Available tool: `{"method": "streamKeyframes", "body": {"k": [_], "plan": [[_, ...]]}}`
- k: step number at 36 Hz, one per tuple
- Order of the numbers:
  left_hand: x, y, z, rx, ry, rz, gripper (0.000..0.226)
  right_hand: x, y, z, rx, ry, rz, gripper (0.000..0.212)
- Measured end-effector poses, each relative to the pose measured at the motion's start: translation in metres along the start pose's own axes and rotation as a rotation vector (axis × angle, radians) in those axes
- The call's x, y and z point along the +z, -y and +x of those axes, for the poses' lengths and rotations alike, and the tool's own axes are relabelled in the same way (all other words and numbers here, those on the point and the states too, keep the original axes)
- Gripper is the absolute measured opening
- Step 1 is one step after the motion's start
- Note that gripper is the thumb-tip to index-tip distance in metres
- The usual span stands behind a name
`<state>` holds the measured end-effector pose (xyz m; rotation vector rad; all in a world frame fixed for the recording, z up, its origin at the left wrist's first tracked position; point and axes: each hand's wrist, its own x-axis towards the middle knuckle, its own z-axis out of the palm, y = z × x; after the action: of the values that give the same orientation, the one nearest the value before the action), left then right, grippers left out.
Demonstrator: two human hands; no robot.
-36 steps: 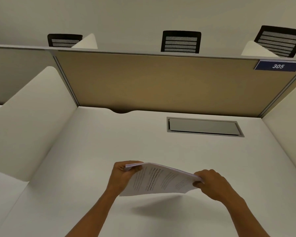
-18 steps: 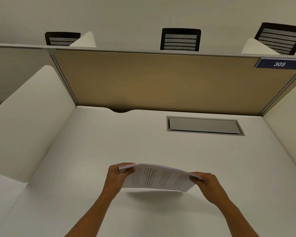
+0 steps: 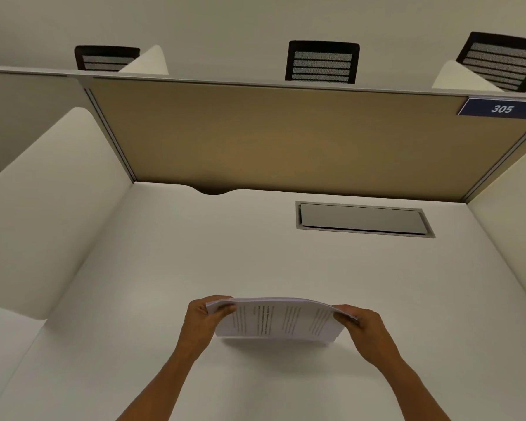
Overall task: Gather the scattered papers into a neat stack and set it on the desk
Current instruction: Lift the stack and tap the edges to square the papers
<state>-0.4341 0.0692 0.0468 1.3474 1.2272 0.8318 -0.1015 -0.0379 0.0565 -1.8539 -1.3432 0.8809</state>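
Paper stack held over the table

I see the white table (image 3: 152, 268), then the paper stack (image 3: 278, 319) just nearer me than its metal cable hatch (image 3: 362, 218) (bottom edge touching, or nearly). My left hand (image 3: 202, 322) and right hand (image 3: 366, 329) pinch its ends, fingers curled.

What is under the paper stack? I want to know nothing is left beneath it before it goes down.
Under the paper stack, gripped by the left hand and right hand, only bare white desk and its shadow show. The patch directly behind its lower edge is covered.
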Motion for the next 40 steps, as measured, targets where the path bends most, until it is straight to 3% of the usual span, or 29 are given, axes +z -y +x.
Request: {"method": "streamKeyframes", "body": {"k": [5, 15, 35, 40], "plan": [[0.001, -0.007, 0.005, 0.014, -0.022, -0.026, 0.012, 0.0, -0.003, 0.003, 0.014, -0.075, 0.058, 0.027], [0.006, 0.015, -0.003, -0.088, -0.021, -0.002, 0.031, 0.012, -0.006, -0.001, 0.066, -0.003, 0.074, 0.026], [0.01, 0.032, -0.012, -0.165, -0.035, 0.027, 0.03, 0.024, -0.021, -0.007, 0.126, -0.005, 0.09, 0.047], [0.008, 0.029, -0.009, -0.149, -0.058, 0.042, 0.033, 0.022, -0.022, -0.008, 0.149, -0.029, 0.095, 0.038]]}}
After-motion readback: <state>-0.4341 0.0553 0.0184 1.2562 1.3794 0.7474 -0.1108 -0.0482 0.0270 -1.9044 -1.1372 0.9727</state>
